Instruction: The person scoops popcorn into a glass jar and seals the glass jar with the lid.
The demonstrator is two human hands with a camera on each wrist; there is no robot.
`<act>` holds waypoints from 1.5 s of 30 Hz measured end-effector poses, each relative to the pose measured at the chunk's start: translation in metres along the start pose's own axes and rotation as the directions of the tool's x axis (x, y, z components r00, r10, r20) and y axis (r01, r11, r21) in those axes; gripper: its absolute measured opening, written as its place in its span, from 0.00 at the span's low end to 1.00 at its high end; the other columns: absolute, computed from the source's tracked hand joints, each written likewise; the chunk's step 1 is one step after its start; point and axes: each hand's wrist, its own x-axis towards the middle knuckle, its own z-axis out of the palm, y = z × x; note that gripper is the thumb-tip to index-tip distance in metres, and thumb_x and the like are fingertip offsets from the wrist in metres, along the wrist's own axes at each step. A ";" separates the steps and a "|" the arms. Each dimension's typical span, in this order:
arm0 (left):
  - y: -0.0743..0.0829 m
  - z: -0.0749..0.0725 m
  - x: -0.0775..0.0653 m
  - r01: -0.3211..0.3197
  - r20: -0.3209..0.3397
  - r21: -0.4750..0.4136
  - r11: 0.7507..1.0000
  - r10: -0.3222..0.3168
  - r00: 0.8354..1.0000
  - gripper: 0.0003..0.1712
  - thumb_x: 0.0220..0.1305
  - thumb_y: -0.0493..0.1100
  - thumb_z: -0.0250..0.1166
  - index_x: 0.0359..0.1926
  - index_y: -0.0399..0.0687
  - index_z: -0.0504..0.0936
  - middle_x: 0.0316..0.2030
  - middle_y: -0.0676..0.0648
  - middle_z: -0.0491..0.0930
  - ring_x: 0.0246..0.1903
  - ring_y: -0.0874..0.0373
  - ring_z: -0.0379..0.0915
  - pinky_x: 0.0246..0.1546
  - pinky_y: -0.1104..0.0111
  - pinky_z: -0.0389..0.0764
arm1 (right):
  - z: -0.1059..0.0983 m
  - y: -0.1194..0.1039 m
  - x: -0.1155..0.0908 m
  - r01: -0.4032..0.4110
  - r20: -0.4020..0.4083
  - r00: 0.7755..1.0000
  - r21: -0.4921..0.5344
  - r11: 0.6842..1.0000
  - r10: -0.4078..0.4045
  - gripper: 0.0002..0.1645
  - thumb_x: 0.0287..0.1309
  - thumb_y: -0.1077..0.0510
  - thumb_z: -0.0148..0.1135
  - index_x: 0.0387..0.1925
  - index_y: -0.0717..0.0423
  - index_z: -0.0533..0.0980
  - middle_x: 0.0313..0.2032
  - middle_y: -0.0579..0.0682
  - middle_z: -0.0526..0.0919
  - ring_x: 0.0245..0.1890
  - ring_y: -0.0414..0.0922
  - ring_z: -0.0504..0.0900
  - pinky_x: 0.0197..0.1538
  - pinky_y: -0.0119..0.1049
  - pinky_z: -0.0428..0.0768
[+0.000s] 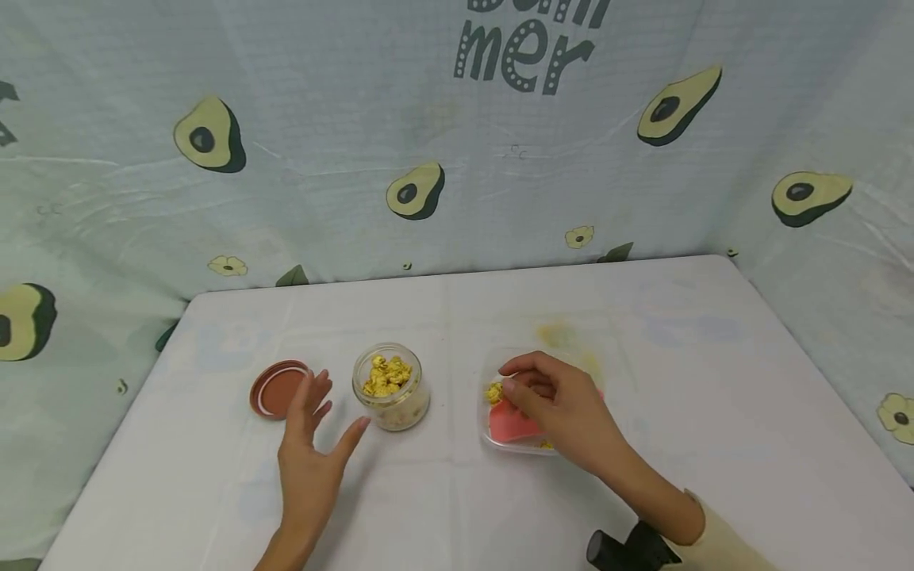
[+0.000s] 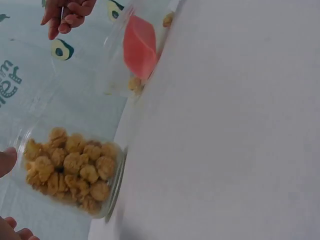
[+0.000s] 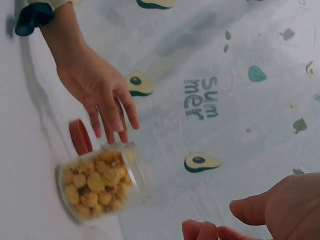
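A glass jar (image 1: 401,411) of yellow-coated popcorn (image 1: 388,376) stands uncovered on the table. My left hand (image 1: 309,460) is just left of it, thumb and fingers spread apart; the right wrist view shows those fingers extended near the jar's rim. Over a clear plastic box (image 1: 510,446) hovers my right hand (image 1: 564,408), fingers bent and thumb apart from them, with nothing plainly seen in its grasp. Inside the box lie a pink scoop (image 2: 140,47) and a few popcorn pieces (image 2: 135,84). In the head view the right hand hides part of box and scoop.
A reddish-brown jar lid (image 1: 274,394) lies left of the jar, partly behind the left fingers. The white-covered table (image 1: 428,507) meets a hanging avocado-print cloth (image 1: 321,214) at the back and sides. A dark wrist strap (image 1: 635,547) sits on the right forearm.
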 end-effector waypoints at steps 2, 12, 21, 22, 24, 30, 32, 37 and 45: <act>-0.009 -0.011 0.003 -0.011 -0.025 0.018 1.000 0.011 1.000 0.51 0.41 0.27 0.70 0.66 0.53 0.56 0.58 0.46 0.65 0.56 0.53 0.62 0.55 0.71 0.65 | 0.013 -0.004 0.003 -0.019 0.001 1.000 0.070 0.997 0.019 0.12 0.55 0.57 0.59 0.43 0.51 0.73 0.32 0.51 0.78 0.31 0.46 0.79 0.36 0.35 0.80; -0.053 -0.052 0.015 0.027 -0.170 0.189 0.982 0.005 0.985 0.49 0.45 0.36 0.71 0.66 0.56 0.55 0.60 0.49 0.64 0.59 0.60 0.58 0.58 0.75 0.58 | 0.080 -0.007 0.011 0.049 -0.002 0.999 0.049 0.998 -0.049 0.32 0.51 0.47 0.62 0.57 0.47 0.62 0.50 0.42 0.70 0.49 0.39 0.71 0.47 0.30 0.75; -0.040 -0.060 0.024 0.325 -0.161 0.300 0.897 -0.289 0.944 0.50 0.45 0.49 0.71 0.67 0.55 0.53 0.63 0.49 0.56 0.63 0.58 0.47 0.63 0.62 0.50 | 0.117 -0.004 0.023 0.007 -0.061 0.998 0.033 0.999 -0.005 0.48 0.48 0.46 0.64 0.64 0.50 0.49 0.58 0.48 0.57 0.57 0.46 0.60 0.54 0.42 0.69; -0.041 -0.061 0.025 0.341 -0.153 0.313 0.886 -0.308 0.939 0.51 0.45 0.50 0.71 0.67 0.54 0.52 0.64 0.48 0.54 0.64 0.57 0.45 0.63 0.59 0.49 | 0.120 -0.003 0.024 0.006 -0.072 0.997 0.028 1.000 -0.004 0.49 0.47 0.45 0.64 0.64 0.50 0.48 0.59 0.48 0.57 0.57 0.46 0.59 0.54 0.43 0.68; -0.044 -0.063 0.027 0.353 -0.139 0.330 0.876 -0.324 0.936 0.53 0.45 0.51 0.71 0.68 0.50 0.50 0.65 0.45 0.52 0.64 0.53 0.43 0.63 0.55 0.48 | 0.124 0.001 0.028 0.001 -0.092 0.996 0.024 1.000 0.001 0.51 0.46 0.43 0.65 0.65 0.49 0.47 0.59 0.48 0.56 0.58 0.46 0.57 0.55 0.46 0.65; -0.054 -0.066 0.030 0.410 -0.085 0.324 0.853 -0.405 0.910 0.56 0.46 0.54 0.70 0.69 0.49 0.44 0.66 0.41 0.47 0.63 0.44 0.44 0.60 0.49 0.52 | 0.137 0.011 0.037 0.010 -0.099 0.995 0.023 1.000 -0.008 0.54 0.43 0.45 0.68 0.65 0.49 0.46 0.60 0.46 0.55 0.59 0.43 0.56 0.58 0.47 0.61; -0.057 -0.065 0.030 0.427 -0.057 0.312 0.849 -0.432 0.900 0.57 0.46 0.54 0.69 0.69 0.49 0.42 0.66 0.41 0.46 0.62 0.42 0.47 0.59 0.50 0.55 | 0.141 0.016 0.040 0.018 -0.101 0.995 0.016 1.000 -0.016 0.55 0.42 0.45 0.68 0.65 0.49 0.46 0.60 0.45 0.54 0.60 0.41 0.55 0.59 0.46 0.59; -0.065 -0.060 0.030 0.419 -0.048 0.293 0.860 -0.424 0.904 0.58 0.46 0.51 0.70 0.69 0.46 0.41 0.65 0.40 0.48 0.62 0.45 0.49 0.60 0.55 0.55 | 0.148 0.030 0.047 0.077 -0.128 0.989 -0.017 0.997 -0.079 0.57 0.39 0.42 0.70 0.65 0.49 0.47 0.60 0.45 0.55 0.60 0.41 0.55 0.60 0.46 0.58; -0.074 -0.055 0.033 0.352 -0.067 0.378 0.856 -0.354 0.933 0.56 0.45 0.48 0.71 0.68 0.40 0.45 0.62 0.35 0.52 0.61 0.41 0.49 0.59 0.49 0.55 | 0.147 0.055 0.058 0.152 -0.058 0.987 -0.021 0.988 -0.153 0.57 0.37 0.40 0.70 0.65 0.42 0.48 0.58 0.40 0.57 0.58 0.36 0.58 0.60 0.44 0.60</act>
